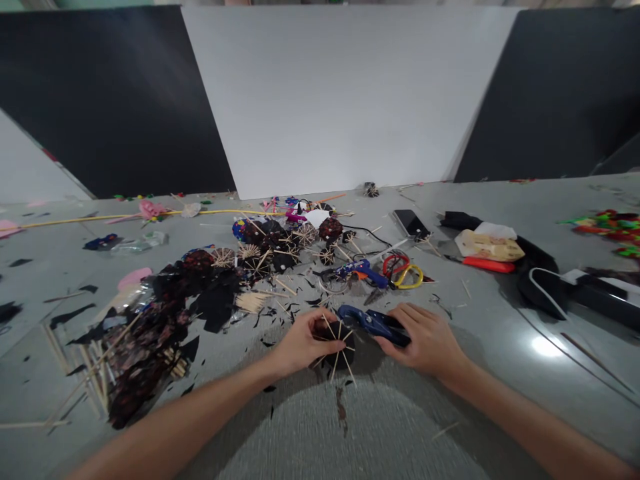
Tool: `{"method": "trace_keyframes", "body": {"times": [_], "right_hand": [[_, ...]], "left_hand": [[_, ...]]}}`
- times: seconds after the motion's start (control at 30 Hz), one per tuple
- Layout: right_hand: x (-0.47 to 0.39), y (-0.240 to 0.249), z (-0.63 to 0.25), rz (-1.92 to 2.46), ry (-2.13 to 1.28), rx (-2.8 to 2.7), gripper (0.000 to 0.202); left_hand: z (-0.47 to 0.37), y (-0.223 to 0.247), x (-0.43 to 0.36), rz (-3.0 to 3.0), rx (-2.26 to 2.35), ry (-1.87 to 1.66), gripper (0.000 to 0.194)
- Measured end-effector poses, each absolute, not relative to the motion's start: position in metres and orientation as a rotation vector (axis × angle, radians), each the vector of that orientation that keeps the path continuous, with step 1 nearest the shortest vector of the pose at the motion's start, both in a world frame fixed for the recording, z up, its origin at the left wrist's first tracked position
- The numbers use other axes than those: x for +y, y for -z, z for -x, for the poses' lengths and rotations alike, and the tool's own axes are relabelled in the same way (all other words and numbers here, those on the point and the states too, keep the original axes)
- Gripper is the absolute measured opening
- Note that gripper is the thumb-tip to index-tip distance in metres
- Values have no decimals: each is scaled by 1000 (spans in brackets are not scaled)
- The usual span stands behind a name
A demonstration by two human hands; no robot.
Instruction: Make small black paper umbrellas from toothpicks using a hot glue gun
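The left hand (316, 341) grasps a dark ball with sticks (337, 343) above the counter (400, 433); the right hand (423, 337) has its grip closed around blue pliers (375, 323), near the ball.

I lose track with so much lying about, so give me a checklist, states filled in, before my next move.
1. Left hand has hold of the dark spoked piece: ok.
2. Right hand grips the blue hand tool: ok.
3. Left fingers clear of the tool's head: cannot tell; they are very close.
4. Grey work surface free of scraps: not ok, dark bits and sticks are strewn over it.
5. Red-and-yellow-handled scissors away from both hands: ok, lying beyond them.
6. Blue glue gun cool: cannot tell.
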State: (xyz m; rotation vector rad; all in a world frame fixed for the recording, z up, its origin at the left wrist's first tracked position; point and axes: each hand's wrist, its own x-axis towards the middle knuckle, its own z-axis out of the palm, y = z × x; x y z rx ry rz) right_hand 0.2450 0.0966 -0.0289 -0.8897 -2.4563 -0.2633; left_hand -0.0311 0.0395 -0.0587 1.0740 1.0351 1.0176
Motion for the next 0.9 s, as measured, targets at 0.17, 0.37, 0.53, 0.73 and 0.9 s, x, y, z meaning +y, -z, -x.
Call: {"method": "trace_keyframes", "body": {"times": [0.17, 0.37, 0.53, 0.73, 0.9], "right_hand": [[96, 27, -244, 888, 274, -2472, 33], [96, 26, -244, 888, 308, -2469, 34], [95, 27, -244, 867, 237, -2537, 33], [95, 30, -244, 877, 213, -2575, 33], [95, 31, -245, 889, 186, -2608, 35]], "left_hand": [[33, 63, 40, -1150, 1069, -964, 54], [31, 54, 38, -1206, 1112, -906, 51], [31, 53, 38, -1193, 1081, -901, 50], [31, 51, 38, -1178, 1083, -906, 53], [30, 56, 37, -1170, 1055, -944, 48]]}}
